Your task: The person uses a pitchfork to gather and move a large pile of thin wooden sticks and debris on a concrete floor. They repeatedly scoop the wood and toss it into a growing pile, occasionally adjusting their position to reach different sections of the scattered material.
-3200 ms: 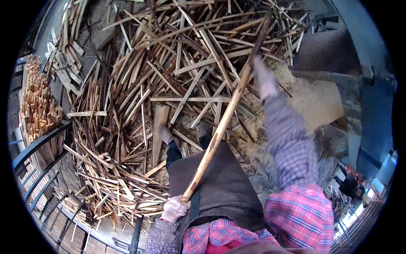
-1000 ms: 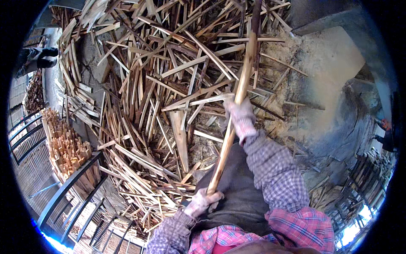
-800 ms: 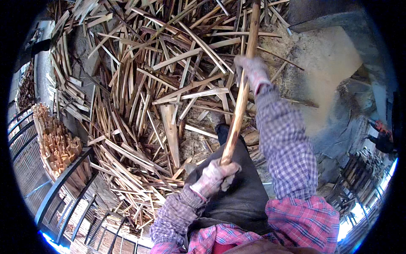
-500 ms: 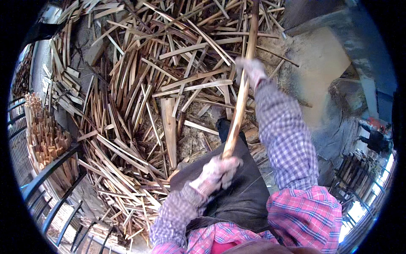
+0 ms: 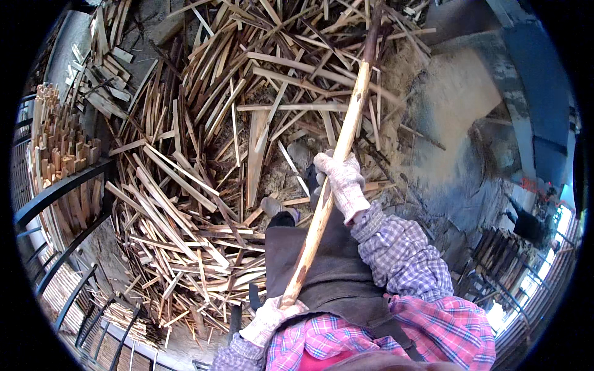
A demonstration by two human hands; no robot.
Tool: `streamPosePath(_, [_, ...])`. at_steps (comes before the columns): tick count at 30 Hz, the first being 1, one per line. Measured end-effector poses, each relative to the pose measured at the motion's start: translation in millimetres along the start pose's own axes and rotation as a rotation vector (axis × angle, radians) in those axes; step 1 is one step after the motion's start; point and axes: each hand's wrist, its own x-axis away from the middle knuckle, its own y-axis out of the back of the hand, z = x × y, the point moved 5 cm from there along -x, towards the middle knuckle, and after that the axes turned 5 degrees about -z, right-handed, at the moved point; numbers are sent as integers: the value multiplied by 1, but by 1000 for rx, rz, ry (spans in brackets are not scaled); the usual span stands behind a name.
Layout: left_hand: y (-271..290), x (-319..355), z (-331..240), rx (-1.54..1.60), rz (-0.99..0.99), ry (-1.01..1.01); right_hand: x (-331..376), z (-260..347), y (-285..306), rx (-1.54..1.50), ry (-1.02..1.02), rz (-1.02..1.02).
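A long pale wooden pole (image 5: 352,111) slants from my waist toward the far side, its far part turning dark brown. My left hand (image 5: 270,318), in a whitish work glove, is closed round its near end close to my waist. Farther up, my right hand (image 5: 343,184), also gloved, grips the shaft about midway. The pole's far end lies among the wood strips (image 5: 297,68), and I cannot make out its tip. A dark apron (image 5: 328,260) covers my lap beneath the pole.
Loose wood strips (image 5: 179,241) lie heaped across the floor ahead and to the left. On the left, a metal rack (image 5: 68,191) stands by upright bundled sticks (image 5: 65,145). Sawdust (image 5: 458,93) covers ground at the right, near a blue structure (image 5: 547,80). More stacked wood (image 5: 498,253) is at lower right.
Both hands have drawn the pole back toward my body; the left hand is now at my waist and the right is lower. The view has shifted slightly.
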Motion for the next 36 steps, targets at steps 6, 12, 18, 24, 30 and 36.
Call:
streamPosePath(6, [-55, -25, -107, -43, 34, -145, -104, 31, -2, -90, -97, 217])
streamPosePath(12, [-33, -21, -131, -91, -51, 11, -125, 33, -17, -96, -187, 98])
streamPosePath(18, [-25, -34, -112, -205, 3, -17, -157, 27, -16, 90, 2, 268])
streamPosePath(24, [-20, -55, -106, -345, 96, -205, -236, 53, -6, 225, -7, 97])
streamPosePath(30, [60, -60, -1, -555, -158, -546, -132, -20, -45, 345, 71, 74])
streamPosePath(36, [178, -38, 173, -436, 42, -277, 43, -124, -83, 305, 111, 153])
